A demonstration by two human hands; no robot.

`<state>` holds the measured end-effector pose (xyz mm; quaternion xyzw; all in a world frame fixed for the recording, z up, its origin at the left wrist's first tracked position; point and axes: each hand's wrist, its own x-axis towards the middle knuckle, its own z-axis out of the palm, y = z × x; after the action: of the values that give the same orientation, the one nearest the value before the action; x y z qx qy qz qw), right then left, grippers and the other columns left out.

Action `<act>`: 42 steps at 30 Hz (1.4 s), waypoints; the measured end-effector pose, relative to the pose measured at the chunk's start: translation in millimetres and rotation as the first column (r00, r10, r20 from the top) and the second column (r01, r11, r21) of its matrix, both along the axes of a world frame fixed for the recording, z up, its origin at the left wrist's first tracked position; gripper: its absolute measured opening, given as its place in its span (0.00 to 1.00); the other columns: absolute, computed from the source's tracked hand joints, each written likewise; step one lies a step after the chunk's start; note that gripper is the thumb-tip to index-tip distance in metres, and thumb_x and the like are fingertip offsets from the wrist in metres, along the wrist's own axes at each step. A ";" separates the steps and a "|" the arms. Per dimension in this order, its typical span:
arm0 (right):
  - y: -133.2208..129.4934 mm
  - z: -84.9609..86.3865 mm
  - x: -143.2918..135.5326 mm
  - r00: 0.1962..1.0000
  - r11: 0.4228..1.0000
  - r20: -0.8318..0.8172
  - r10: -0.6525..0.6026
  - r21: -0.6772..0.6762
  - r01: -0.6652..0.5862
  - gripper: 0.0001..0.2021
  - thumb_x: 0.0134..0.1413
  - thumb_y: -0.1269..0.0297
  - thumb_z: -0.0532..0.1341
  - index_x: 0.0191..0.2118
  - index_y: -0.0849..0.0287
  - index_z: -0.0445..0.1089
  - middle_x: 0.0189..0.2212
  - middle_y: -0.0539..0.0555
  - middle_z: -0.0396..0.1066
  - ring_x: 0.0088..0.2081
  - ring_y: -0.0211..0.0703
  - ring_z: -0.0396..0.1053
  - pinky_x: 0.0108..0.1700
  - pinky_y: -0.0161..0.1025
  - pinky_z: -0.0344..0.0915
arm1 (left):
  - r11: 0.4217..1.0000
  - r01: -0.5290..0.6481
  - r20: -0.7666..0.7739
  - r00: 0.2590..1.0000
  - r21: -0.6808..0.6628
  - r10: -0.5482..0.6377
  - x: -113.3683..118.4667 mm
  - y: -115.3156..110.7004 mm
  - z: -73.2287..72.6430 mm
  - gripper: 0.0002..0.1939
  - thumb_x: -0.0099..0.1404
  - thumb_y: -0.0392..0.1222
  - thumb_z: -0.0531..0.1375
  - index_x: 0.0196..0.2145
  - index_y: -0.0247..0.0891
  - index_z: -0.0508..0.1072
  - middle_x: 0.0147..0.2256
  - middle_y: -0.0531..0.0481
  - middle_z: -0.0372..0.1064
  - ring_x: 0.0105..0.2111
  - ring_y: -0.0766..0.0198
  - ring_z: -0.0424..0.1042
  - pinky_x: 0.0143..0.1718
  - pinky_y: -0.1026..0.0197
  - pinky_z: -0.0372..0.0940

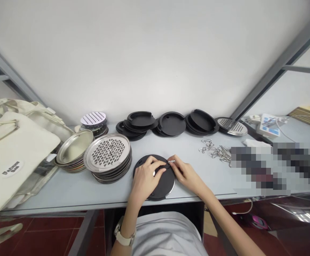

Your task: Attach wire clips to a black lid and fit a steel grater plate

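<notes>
A black round disc [161,186] with a thin shiny metal edge on its right side lies flat near the table's front edge. My left hand [146,177] rests over its left part, fingers bent and pressed on it, thumb and forefinger pointing at its upper right. My right hand [185,176] pinches a small shiny metal piece [171,161] at the disc's upper right rim; fingertips hide most of it. Right of my hands lies a loose heap of bent metal wire clips [220,153]. To the left stands a stack of round metal grater plates [110,153].
Black plastic rings and discs [172,124] sit in piles along the wall. A perforated metal disc [232,126] lies at their right. Shallow metal dishes [74,149] and a cream bag [18,153] take up the left. A white-and-blue box [269,124] stands far right.
</notes>
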<state>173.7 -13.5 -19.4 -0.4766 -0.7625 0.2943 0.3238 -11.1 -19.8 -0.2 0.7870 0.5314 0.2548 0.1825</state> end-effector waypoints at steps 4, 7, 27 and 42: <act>-0.5 0.3 -0.7 1.000 1.000 0.030 -0.008 0.010 0.008 0.08 0.67 0.63 0.44 0.42 0.53 0.58 0.37 0.54 0.70 0.35 0.44 0.70 0.39 0.37 0.64 | 1.000 -0.007 0.001 1.000 0.009 0.007 -0.2 0.1 -0.9 0.09 0.67 0.45 0.57 0.44 0.53 0.73 0.42 0.57 0.68 0.37 0.67 0.71 0.36 0.64 0.61; -0.7 0.3 -0.9 0.999 1.000 0.047 -0.001 0.008 0.001 0.08 0.67 0.64 0.44 0.43 0.54 0.58 0.37 0.54 0.69 0.36 0.44 0.70 0.39 0.38 0.64 | 1.000 -0.006 0.006 1.000 0.013 0.006 -0.3 -0.2 -1.3 0.09 0.67 0.45 0.57 0.44 0.53 0.72 0.42 0.57 0.68 0.37 0.67 0.71 0.36 0.64 0.60; -0.1 -2.0 1.2 0.997 1.000 0.069 0.017 0.017 -0.018 0.07 0.68 0.64 0.44 0.43 0.54 0.57 0.35 0.52 0.67 0.35 0.43 0.68 0.39 0.37 0.62 | 1.000 -0.001 0.020 1.000 0.011 0.001 -0.7 -0.4 -2.4 0.09 0.67 0.45 0.57 0.44 0.53 0.72 0.41 0.58 0.68 0.36 0.67 0.70 0.35 0.63 0.59; -3.2 -6.6 4.3 0.995 0.997 0.100 -0.032 0.079 0.024 0.06 0.67 0.66 0.44 0.40 0.55 0.55 0.31 0.51 0.66 0.28 0.41 0.66 0.34 0.35 0.61 | 0.999 -0.031 0.032 0.999 0.041 0.030 4.2 2.8 -4.7 0.08 0.67 0.44 0.56 0.43 0.52 0.72 0.40 0.58 0.68 0.36 0.67 0.71 0.35 0.64 0.58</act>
<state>178.1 -16.7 -26.0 -0.4887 -0.7819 0.2356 0.3072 -7.0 -17.0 -4.9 0.7783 0.5351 0.2808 0.1705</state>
